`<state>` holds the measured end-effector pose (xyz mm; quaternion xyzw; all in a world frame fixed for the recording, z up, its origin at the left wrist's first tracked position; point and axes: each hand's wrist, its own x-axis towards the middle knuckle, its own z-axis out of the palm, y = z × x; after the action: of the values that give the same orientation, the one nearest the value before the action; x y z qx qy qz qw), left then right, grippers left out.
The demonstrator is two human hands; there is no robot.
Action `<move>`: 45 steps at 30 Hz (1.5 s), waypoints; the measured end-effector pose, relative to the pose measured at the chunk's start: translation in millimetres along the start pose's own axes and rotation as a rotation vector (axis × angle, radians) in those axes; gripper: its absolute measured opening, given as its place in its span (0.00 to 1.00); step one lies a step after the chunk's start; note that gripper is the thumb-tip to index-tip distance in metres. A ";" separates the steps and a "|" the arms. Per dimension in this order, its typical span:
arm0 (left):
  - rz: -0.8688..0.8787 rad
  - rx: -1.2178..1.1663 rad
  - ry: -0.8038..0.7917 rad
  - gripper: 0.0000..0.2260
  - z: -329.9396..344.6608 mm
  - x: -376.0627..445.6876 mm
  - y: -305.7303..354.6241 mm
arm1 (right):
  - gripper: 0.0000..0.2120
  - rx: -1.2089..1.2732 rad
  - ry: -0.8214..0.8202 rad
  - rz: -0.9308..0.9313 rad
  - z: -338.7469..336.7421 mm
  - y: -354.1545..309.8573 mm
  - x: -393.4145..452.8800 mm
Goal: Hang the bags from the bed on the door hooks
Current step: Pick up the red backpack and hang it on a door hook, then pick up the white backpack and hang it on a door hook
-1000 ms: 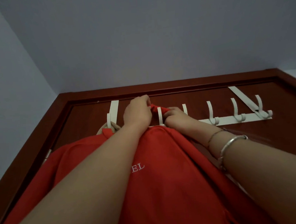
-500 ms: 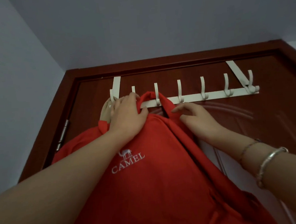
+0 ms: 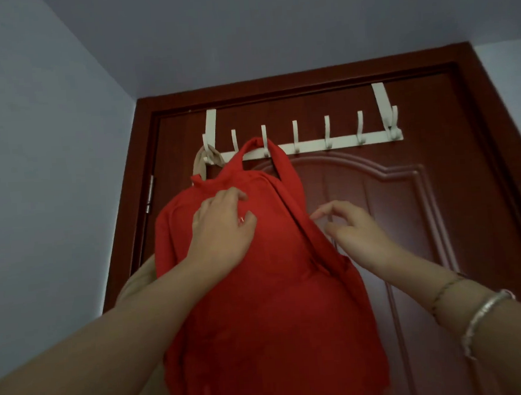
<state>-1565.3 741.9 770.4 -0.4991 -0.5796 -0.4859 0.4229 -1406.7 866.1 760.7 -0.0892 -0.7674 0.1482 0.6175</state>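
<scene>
A red backpack (image 3: 268, 303) hangs against the brown door (image 3: 431, 217), its top loop over a hook of the white over-door hook rack (image 3: 341, 143). My left hand (image 3: 221, 227) lies flat on the upper front of the backpack, fingers spread. My right hand (image 3: 356, 237) hovers just right of the backpack's side strap, fingers apart and holding nothing. A beige bag (image 3: 202, 165) hangs from the leftmost hook, mostly hidden behind the red backpack.
Several hooks to the right of the backpack carry nothing. The door frame and hinge (image 3: 149, 193) run along the left. Pale walls meet in a corner at the left, and the ceiling is above.
Both hands have let go of the backpack's top loop and dropped lower. The loop now sits over a hook. The view has pulled back from the door.
</scene>
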 end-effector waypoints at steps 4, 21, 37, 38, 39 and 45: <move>-0.010 -0.106 -0.128 0.13 -10.5 -60.6 17.7 | 0.13 -0.048 -0.050 0.121 -24.8 -20.9 -68.4; 0.047 -0.755 -0.589 0.06 -78.0 -266.9 176.4 | 0.16 -0.377 0.023 0.607 -170.9 -158.3 -344.9; 0.088 -1.349 -1.089 0.05 -149.8 -471.4 543.1 | 0.19 -0.558 0.450 0.949 -472.7 -328.3 -607.3; 0.082 -1.386 -1.124 0.05 -158.4 -485.8 567.6 | 0.20 -0.584 0.477 0.970 -490.2 -342.7 -622.2; 0.080 -1.405 -1.148 0.05 -163.9 -496.9 583.5 | 0.20 -0.595 0.496 0.988 -501.3 -351.7 -632.6; 0.202 -1.542 -1.379 0.06 -218.5 -574.4 727.4 | 0.17 -0.767 0.687 1.110 -596.6 -432.4 -722.5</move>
<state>-761.6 451.9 350.0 -0.8498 -0.1832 -0.2963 -0.3955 -645.6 298.5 356.5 -0.7122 -0.3721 0.1241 0.5822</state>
